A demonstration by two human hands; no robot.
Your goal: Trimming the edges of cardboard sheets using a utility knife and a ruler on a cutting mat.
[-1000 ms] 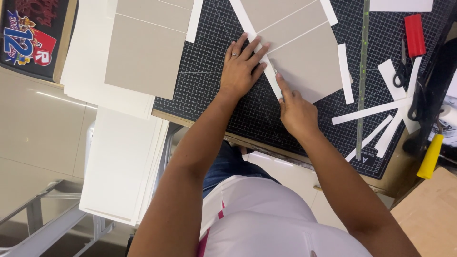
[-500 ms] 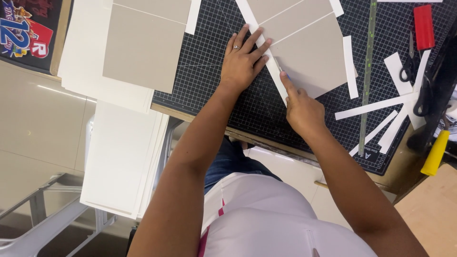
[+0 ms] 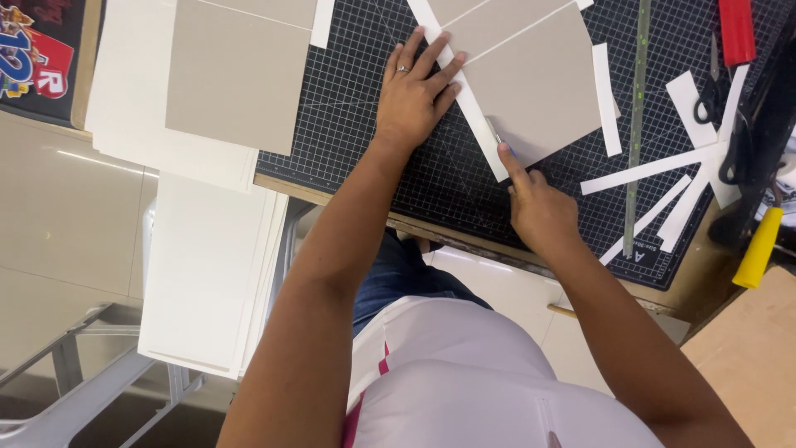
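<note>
We see our left hand [image 3: 414, 95] pressed flat, fingers spread, on a long white strip [image 3: 464, 99] that runs from 11 o'clock to 5 o'clock across the black cutting mat [image 3: 348, 124]; this grip is fully open and grasps nothing. A ring sits on 1 finger. Our right hand [image 3: 539, 207], at 4 o'clock from the left, is curled with its forefinger stretched to the strip's lower end, where a small blue-tipped tool barely shows; we cannot tell how tightly that grip closes or just what it holds.

The strip lies against the left edge of a grey card [image 3: 539, 83], at 2 o'clock from the right hand. A second grey card [image 3: 240, 70] rests on white sheets [image 3: 124, 116] at 9 o'clock from the left hand. At 3 o'clock stand a clear green ruler [image 3: 637, 124], loose white offcuts [image 3: 663, 166], black scissors [image 3: 713, 91], a red rectangular object [image 3: 736, 29] and a yellow handle [image 3: 759, 249]. At 10 o'clock, far left, a dark sign [image 3: 33, 58] carries red and blue shapes. More white boards [image 3: 207, 274] hang below the tabletop [image 3: 705, 274] edge.
</note>
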